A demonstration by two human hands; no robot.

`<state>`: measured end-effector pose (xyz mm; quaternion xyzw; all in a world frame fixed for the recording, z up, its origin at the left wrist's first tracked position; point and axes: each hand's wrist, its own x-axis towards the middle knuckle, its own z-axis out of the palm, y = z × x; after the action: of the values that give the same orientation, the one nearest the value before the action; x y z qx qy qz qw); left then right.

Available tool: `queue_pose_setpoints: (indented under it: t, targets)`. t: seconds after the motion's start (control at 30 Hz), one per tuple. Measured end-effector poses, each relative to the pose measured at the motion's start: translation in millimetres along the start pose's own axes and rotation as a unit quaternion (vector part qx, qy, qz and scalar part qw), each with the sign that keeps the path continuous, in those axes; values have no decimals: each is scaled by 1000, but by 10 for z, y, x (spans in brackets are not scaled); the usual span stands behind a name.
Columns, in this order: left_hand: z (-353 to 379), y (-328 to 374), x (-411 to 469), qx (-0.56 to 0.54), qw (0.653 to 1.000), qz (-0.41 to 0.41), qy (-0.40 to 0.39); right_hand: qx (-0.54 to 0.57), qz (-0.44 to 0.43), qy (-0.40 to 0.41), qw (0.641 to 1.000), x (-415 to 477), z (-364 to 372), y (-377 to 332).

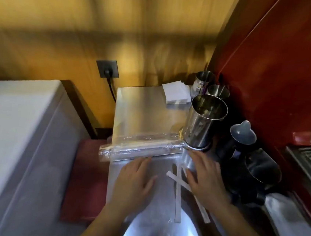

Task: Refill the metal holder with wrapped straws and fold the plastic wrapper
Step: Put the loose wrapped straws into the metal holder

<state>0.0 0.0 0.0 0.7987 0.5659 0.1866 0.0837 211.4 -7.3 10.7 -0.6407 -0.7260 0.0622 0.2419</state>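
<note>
Nearest the camera, both hands lie flat and spread on the steel table [148,105], and neither grip is closed on anything: the left hand [134,184] presses palm-down at about 6 o'clock of the scene, while the right hand [205,178] at 5 o'clock rests with fingers spread over the upper ends of the loose wrapped straws [178,203]. Three or so of these lie crossed on the table between and below the hands; they look paper-sleeved, very light and easily bent, so they are best gathered into a bundle and pinched near the middle rather than lifted by one end. Just beyond the fingertips, running from 9 o'clock toward 2 o'clock, sits the clear plastic wrapper [140,147], crinkled, with some straws apparently inside, though blur hides how many. It looks thin, slick and springy; I judge it will slide on the steel and unfold itself unless one palm pins it while the other creases. Touching its right end at 2 o'clock stands the metal holder [202,122], upright, rigid and seemingly empty. Farther back are white napkins [176,95] and two smaller steel cups [204,80].
</note>
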Motion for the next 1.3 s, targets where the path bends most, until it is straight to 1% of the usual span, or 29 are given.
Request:
queue_pose_setpoints:
  t: [0.07, 0.1, 0.13, 0.2, 0.27, 0.37, 0.5, 0.67, 0.73, 0.9, 0.97, 1.03, 1.2, 1.3]
  targets:
    - [89, -49, -54, -25, 999, -15, -44, -35, -11, -6, 999, -50, 78, 23]
    - [154, -81, -95, -20, 998, -21, -59, -40, -16, -20, 999, -98, 130, 52]
    - [174, -87, -130, -9, 996, -34, -77, -43, -4, -54, 998, -149, 169, 67]
    - [274, -100, -177, -1, 997, -44, -67, -47, 5, -94, 994, -197, 246, 126]
    - [331, -99, -193, 9, 999, -41, -35, -51, 9, -122, 991, -219, 273, 142]
    - [371, -115, -191, 15, 999, -30, -11, -48, 3, -149, 988, -222, 314, 149]
    - [403, -136, -206, 16, 1000, -24, -8, -41, 0, -175, 984, -155, 297, 108]
    - [419, -144, -205, 18, 1000, -21, 1, -37, 45, -229, 972, -77, 280, 90]
    - [417, -146, -206, 20, 1000, -21, -1, -27, 60, -232, 970, -44, 276, 84]
    - [440, -160, -208, 15, 1000, -24, 1, 15, 137, -182, 973, 29, 155, 109]
    - [450, -166, -210, 16, 1000, -22, 5, 27, 165, -175, 970, 29, 97, 139]
    - [451, -167, -210, 13, 1000, -22, 7, 35, 177, -177, 968, 4, 68, 167]
    - [467, -172, -210, 9, 1000, -23, 14, 41, 183, -211, 959, -88, 85, 196]
    - [472, -183, -212, 11, 1000, -22, 12, 47, 197, -202, 958, -108, 100, 186]
